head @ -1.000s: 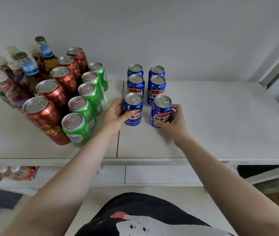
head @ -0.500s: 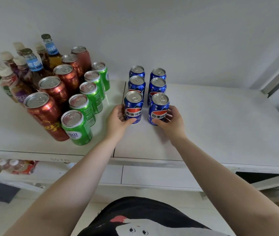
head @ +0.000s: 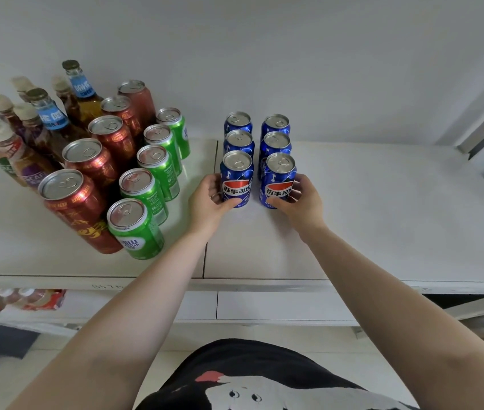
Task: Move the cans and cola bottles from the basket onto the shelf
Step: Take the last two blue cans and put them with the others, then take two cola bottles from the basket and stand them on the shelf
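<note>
Two rows of blue cola cans stand upright on the white shelf (head: 382, 208). My left hand (head: 209, 201) wraps the front left blue can (head: 237, 180). My right hand (head: 301, 199) wraps the front right blue can (head: 279, 182). Both front cans rest on the shelf top, close behind them the other blue cans (head: 239, 140). The basket is not in view.
Left of the blue cans stand green cans (head: 134, 229), red cans (head: 70, 205) and several bottles (head: 48, 122) against the wall. A seam (head: 209, 241) splits the shelf top. A lower shelf (head: 264, 309) holds a pack of bottles (head: 33, 298) at far left.
Both hands have pushed the two front blue cans back against the cans behind them, and the right can now stands straight. The camera has tilted slightly.
</note>
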`<state>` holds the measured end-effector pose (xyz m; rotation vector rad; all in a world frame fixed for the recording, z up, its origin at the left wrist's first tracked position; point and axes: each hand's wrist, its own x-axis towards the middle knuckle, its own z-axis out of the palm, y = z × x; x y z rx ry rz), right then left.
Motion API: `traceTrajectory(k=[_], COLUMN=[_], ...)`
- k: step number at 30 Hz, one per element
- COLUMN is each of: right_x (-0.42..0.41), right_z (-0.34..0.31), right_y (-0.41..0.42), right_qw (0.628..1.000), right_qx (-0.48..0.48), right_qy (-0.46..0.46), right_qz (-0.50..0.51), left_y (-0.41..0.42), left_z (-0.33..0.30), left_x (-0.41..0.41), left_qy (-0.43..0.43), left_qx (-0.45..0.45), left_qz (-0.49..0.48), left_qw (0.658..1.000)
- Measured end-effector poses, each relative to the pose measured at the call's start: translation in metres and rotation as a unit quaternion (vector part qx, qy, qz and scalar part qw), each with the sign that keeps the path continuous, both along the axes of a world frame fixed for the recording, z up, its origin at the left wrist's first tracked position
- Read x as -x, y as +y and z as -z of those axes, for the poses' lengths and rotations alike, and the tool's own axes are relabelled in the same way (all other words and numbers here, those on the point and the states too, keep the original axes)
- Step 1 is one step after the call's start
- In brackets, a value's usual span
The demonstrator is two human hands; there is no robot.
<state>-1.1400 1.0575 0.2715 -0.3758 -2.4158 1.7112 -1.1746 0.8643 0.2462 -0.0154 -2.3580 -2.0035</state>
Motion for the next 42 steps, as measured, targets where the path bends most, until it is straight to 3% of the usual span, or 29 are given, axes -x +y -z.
traceTrajectory(k=[13, 23, 28, 34, 42], right_x=[-0.002, -0.045, -0.099, -0.18, -0.303], right_z=[0.003, 0.001, -0.004, 0.005, 0.035], right_y=[-0.002, 0.002, -0.01, -0.062, -0.153], right_qw=[1.0, 0.999, 0.99, 0.923, 0.781], right_qx=[-0.009, -0.027, -0.117, -0.234, -0.334], right_qy=[0.005, -0.008, 0.061, 0.084, 0.047], right_qz=[0.001, 0.041, -0.06, -0.293, -0.525], left_y=[0.001, -0.001, -0.011, -0.043, -0.097], left_z=[0.003, -0.009, -0.022, -0.002, 0.018], left_x=[-0.004, -0.065, -0.157, -0.305, -0.496], left_qy=[0.009, 0.048, 0.079, -0.025, -0.182], left_qx=[0.014, 0.177, 0.235, 0.313, 0.382], left_qz=[0.005, -0.054, -0.109, -0.174, -0.275], left_qw=[1.0, 0.982, 0.963, 0.933, 0.863])
